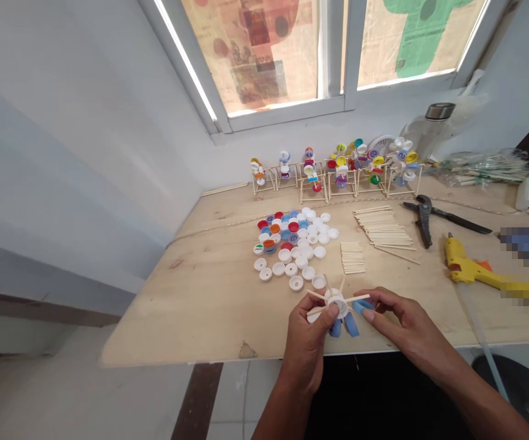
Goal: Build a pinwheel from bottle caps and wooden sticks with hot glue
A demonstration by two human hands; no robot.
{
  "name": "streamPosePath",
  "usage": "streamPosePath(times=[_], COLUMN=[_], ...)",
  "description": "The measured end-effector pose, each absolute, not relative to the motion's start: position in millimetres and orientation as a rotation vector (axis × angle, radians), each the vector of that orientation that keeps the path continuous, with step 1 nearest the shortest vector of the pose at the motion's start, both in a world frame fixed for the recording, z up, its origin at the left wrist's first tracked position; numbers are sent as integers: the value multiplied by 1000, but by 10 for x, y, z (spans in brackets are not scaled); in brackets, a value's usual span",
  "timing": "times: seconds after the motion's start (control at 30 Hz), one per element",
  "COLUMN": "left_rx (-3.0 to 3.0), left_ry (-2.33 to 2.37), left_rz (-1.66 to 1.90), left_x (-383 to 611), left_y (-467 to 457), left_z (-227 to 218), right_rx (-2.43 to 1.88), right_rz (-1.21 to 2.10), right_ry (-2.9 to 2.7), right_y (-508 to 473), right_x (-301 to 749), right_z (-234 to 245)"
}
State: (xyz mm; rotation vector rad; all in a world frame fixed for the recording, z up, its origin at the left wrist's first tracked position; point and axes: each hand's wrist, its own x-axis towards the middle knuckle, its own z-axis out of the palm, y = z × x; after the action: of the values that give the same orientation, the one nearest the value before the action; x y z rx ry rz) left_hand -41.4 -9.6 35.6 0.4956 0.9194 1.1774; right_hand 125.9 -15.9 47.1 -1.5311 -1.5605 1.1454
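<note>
Closest in are the person's forearms, reaching over the near edge of the table [191,293]. The left hand [307,333] is closed on a small wheel [336,304], thumb pressed to its white hub, and holds it up just over the table's front edge. The right hand [406,321] pinches a blue cap [363,305] at the tip of a spoke on the right; whether the two touch, I can't tell from here. I'd call this wheel partly made: two blue caps [351,325] hang below the hub and a white one shows by the left fingers, while spokes toward the top look bare. Along the wall, a row of wheels on stick frames [310,174] looks finished, though the ones at the right crowd together and I can't count them surely. Plenty of stock remains: loose caps [301,261] in the middle, long sticks [386,227] and short sticks [353,258] beside them, with the pliers [424,220] and the yellow glue gun [461,263] lying to the right. The left fingers and thumb cover part of the wheel, so its full set of spokes is hidden. A blue thing at the right edge is blurred into blocks, as is the glue gun's far end.
</note>
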Motion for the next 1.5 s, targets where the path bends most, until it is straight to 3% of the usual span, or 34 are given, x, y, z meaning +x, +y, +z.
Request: streamPosePath(times=[0.77, 1.03, 1.5], left_rx=[506, 435, 386], left_ry=[919, 901, 841], left_rz=[1159, 1136, 1111], left_x=[-396, -418, -342], left_y=[-56, -31, -20], left_z=[346, 309, 284], right_rx=[-1571, -1591, -1472], right_rz=[1052, 580, 140], right_ry=[-1531, -1713, -1906], right_y=[-215, -311, -262], right_x=[1214, 1306, 1176], right_z=[482, 398, 293])
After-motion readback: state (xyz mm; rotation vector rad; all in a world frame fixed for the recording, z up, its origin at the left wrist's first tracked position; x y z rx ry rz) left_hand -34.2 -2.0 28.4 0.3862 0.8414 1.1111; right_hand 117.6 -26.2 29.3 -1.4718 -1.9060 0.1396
